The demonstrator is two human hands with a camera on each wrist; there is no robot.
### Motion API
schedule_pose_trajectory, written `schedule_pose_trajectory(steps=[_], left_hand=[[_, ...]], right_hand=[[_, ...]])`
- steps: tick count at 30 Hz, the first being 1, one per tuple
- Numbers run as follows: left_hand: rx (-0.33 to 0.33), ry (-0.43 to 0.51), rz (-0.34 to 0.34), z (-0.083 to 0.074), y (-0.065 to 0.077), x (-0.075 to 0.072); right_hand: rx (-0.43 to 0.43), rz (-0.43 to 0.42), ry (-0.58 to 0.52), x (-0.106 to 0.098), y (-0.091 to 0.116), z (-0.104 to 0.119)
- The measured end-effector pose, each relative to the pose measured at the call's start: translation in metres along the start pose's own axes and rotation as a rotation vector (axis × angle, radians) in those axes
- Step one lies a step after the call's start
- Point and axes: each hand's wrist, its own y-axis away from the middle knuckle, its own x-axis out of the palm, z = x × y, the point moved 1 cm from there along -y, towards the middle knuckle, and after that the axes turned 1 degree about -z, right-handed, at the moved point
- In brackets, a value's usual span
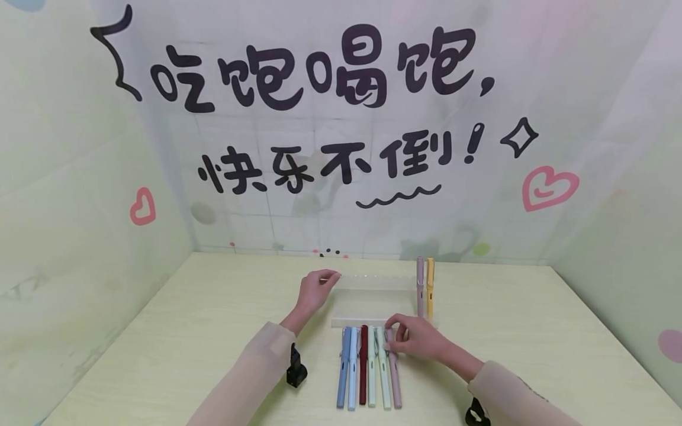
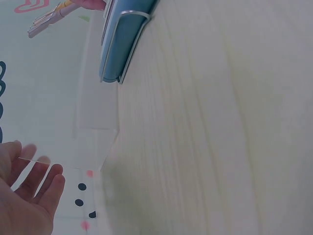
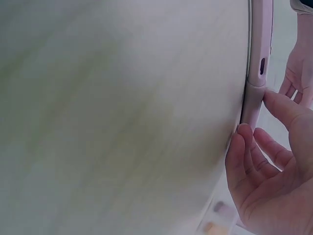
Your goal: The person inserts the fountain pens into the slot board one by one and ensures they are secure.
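A clear plastic pen stand (image 1: 373,305) sits on the table, and my left hand (image 1: 314,291) pinches the edge of its see-through back panel at the left. Two pens stand upright at its right end, a mauve one (image 1: 420,284) and a yellow one (image 1: 430,284). In front of the stand several capped pens lie side by side. My right hand (image 1: 423,338) holds the rightmost, a pinkish-mauve pen (image 1: 395,381), by its cap end between thumb and fingers. In the right wrist view the thumb presses on the cap (image 3: 254,100).
Left of the held pen lie pale green pens (image 1: 372,373), a dark red pen (image 1: 364,367), a light blue pen (image 1: 353,370) and a darker blue pen (image 1: 344,367). A printed sheet (image 1: 319,225) with writing hangs behind the wooden-look table (image 1: 213,331).
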Motion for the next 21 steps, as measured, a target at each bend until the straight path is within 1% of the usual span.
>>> schedule_pose_trajectory(steps=[2, 6, 13, 16, 21], left_hand=[[-0.007, 0.002, -0.003, 0.0002, -0.0004, 0.0000], [0.008, 0.000, -0.004, 0.0006, -0.0004, -0.0004], [-0.010, -0.005, -0.001, 0.0004, 0.0001, -0.0007], [-0.004, -0.005, 0.000, 0.0000, 0.0003, -0.0007], [0.001, 0.001, -0.001, -0.0004, 0.0002, -0.0008]], right_hand=[[-0.013, 0.012, -0.012, -0.0017, 0.0005, 0.0000], [-0.027, 0.041, -0.027, -0.0051, 0.0012, 0.0009], [0.020, 0.085, -0.023, -0.0070, 0.0023, 0.0064], [0.035, 0.077, -0.024, -0.0058, 0.0017, 0.0071], [0.043, 0.038, -0.033, -0.0028, 0.0023, 0.0053]])
